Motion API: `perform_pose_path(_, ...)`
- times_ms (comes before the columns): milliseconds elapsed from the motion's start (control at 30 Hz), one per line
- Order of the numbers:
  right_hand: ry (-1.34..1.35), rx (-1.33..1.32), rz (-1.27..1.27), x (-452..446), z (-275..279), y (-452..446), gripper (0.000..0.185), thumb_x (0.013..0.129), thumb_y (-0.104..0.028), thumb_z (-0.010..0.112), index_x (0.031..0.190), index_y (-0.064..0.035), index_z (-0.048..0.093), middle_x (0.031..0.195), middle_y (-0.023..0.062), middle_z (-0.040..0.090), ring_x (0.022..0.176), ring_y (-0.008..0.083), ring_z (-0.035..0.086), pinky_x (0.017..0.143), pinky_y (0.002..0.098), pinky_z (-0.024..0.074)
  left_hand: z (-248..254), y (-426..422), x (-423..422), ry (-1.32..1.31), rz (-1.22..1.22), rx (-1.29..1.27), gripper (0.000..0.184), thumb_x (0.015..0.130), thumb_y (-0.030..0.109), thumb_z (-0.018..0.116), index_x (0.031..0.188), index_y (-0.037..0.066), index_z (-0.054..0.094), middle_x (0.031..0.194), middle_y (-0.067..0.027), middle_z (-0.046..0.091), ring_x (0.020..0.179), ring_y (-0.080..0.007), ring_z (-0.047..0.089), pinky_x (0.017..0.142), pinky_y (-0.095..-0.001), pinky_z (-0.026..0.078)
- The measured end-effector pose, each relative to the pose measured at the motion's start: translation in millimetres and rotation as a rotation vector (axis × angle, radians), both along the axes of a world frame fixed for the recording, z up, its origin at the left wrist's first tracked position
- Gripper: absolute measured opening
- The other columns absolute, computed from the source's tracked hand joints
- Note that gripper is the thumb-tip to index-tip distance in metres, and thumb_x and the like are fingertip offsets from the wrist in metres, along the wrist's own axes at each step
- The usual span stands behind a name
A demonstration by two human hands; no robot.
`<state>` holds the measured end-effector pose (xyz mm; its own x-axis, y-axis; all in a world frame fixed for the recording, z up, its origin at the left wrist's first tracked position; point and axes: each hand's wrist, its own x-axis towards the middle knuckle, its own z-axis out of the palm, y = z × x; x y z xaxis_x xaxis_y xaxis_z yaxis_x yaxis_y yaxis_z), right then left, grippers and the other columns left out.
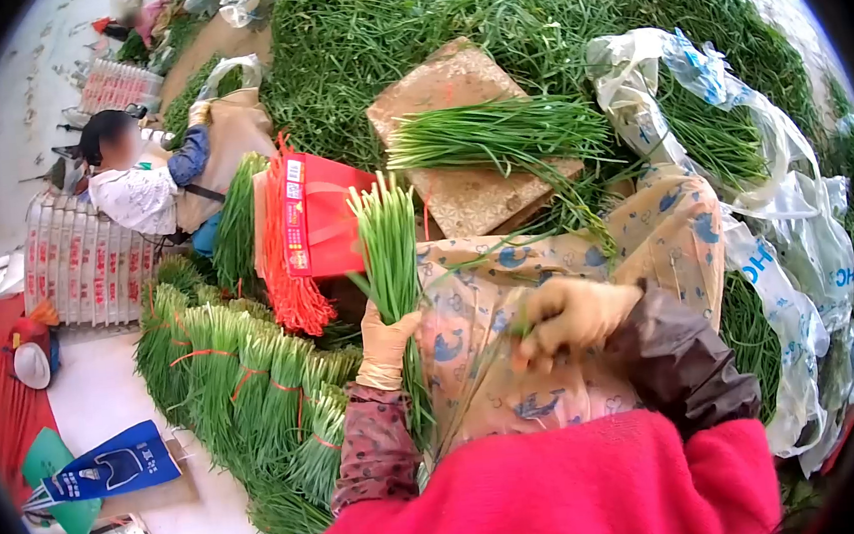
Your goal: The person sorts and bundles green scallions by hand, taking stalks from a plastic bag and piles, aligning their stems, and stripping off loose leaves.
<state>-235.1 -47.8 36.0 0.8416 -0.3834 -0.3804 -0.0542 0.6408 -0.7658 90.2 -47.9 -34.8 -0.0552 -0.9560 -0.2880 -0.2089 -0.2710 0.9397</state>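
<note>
My left hand [389, 344], in a thin pale glove, is wrapped round an upright bunch of garlic chives [387, 240], pale cut ends at the top, leaves hanging below. My right hand [579, 317], gloved too, is over my lap with its fingers curled. Motion smears its fingertips; thin strands run near them, and what they grip is unclear. A whale-patterned apron [496, 382] covers my lap. Beyond it, loose garlic chives [497, 136] lie across a worn board [453, 84]. Just past my left hand is a red bag [328, 215] with red ties [299, 302] hanging from it.
Tied chive bundles [245, 372] stand packed at the left. Loose greens [360, 51] are heaped beyond the board. Clear plastic bags [792, 319] lie at the right. Another person [140, 189] sits at the upper left near stacked white crates [86, 264]. A blue bag [117, 467] lies lower left.
</note>
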Motion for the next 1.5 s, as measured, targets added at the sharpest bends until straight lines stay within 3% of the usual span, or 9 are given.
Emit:
perform_pose_path(100,0.637,-0.899,-0.007,-13.6,-65.3,-3.7,0.029,0.082,-0.020,0.064,0.104,-0.0018,0.066,0.088,0.0125,0.069,0.079,0.0259,0.067,0.070,0.0368,0.0530,19.8,-8.1,-0.3,0.158,0.027,0.042,0.039,0.076,-0.009,0.065,0.112,0.000,0.055,0.089,-0.0097,0.065,0.055,-0.0146,0.057,0.047,-0.0273,0.046)
perform_pose_path(233,1.227,-0.929,0.228,-11.2,-60.9,-5.0,0.031,0.080,-0.026,0.064,0.105,-0.0081,0.066,0.090,0.0122,0.068,0.082,0.0318,0.066,0.072,0.0397,0.0518,32.3,-6.3,1.9,0.261,-0.016,0.076,0.035,0.078,-0.004,0.066,0.111,-0.004,0.056,0.078,-0.0092,0.063,0.053,-0.0154,0.055,0.047,-0.0276,0.044)
perform_pose_path(533,0.308,-0.647,-0.994,-9.5,15.9,-45.6,0.016,0.084,-0.003,0.066,0.099,0.0023,0.064,0.081,0.0014,0.064,0.071,0.0037,0.056,0.062,0.0196,0.0460,60.1,1.2,-12.9,0.281,-0.159,0.132,0.044,0.075,0.004,0.072,0.114,-0.006,0.057,0.085,-0.0116,0.064,0.055,-0.0149,0.056,0.049,-0.0268,0.046)
perform_pose_path(700,0.596,-1.128,-0.899,4.6,37.5,-42.5,0.025,0.077,-0.013,0.073,0.099,-0.0032,0.063,0.083,0.0086,0.065,0.070,0.0161,0.062,0.064,0.0272,0.0502,65.0,3.0,-15.0,0.217,-0.174,0.213,0.042,0.072,-0.006,0.068,0.113,-0.004,0.060,0.105,-0.0146,0.067,0.070,-0.0161,0.064,0.059,-0.0268,0.052)
perform_pose_path(767,0.594,-1.088,-0.862,12.8,37.3,-41.6,0.028,0.077,-0.018,0.073,0.099,-0.0048,0.063,0.084,0.0111,0.064,0.072,0.0204,0.063,0.066,0.0296,0.0508,68.4,7.6,-25.4,0.202,-0.119,0.208,0.041,0.072,-0.009,0.067,0.112,-0.002,0.061,0.105,-0.0129,0.068,0.084,-0.0173,0.066,0.071,-0.0291,0.055)
perform_pose_path(933,0.393,-0.959,-1.074,13.2,34.0,-49.9,0.048,0.069,-0.004,0.078,0.113,-0.0069,0.059,0.102,0.0074,0.065,0.082,0.0172,0.065,0.070,0.0332,0.0518,70.2,9.0,-28.3,0.196,-0.187,0.185,0.045,0.069,-0.009,0.065,0.113,-0.005,0.057,0.100,-0.0177,0.066,0.062,-0.0179,0.062,0.052,-0.0291,0.052)
perform_pose_path(1100,0.485,-0.709,-0.583,-0.5,48.2,-59.4,0.091,0.069,-0.001,0.077,0.146,-0.0127,0.029,0.118,0.0082,0.060,0.108,0.0151,0.057,0.087,0.0284,0.0488,71.0,6.7,-27.8,0.272,-0.255,0.309,0.045,0.071,-0.008,0.065,0.114,-0.006,0.056,0.102,-0.0190,0.066,0.062,-0.0203,0.063,0.053,-0.0319,0.054)
perform_pose_path(1300,0.057,-0.464,-0.658,6.1,26.4,-52.8,0.070,0.075,-0.006,0.072,0.137,0.0006,0.039,0.118,0.0107,0.060,0.106,0.0139,0.055,0.092,0.0272,0.0450,58.2,7.2,-29.1,0.348,-0.307,0.270,0.050,0.071,0.004,0.073,0.116,-0.007,0.054,0.091,-0.0156,0.065,0.054,-0.0171,0.057,0.047,-0.0294,0.048)
perform_pose_path(1500,0.007,-0.274,-0.766,8.9,14.2,-53.2,0.054,0.077,-0.008,0.072,0.126,0.0018,0.050,0.091,0.0038,0.063,0.075,0.0096,0.057,0.068,0.0256,0.0488,60.3,9.3,-40.7,0.364,-0.301,0.259,0.056,0.070,0.013,0.076,0.117,-0.008,0.054,0.083,-0.0116,0.064,0.050,-0.0138,0.053,0.044,-0.0257,0.044)
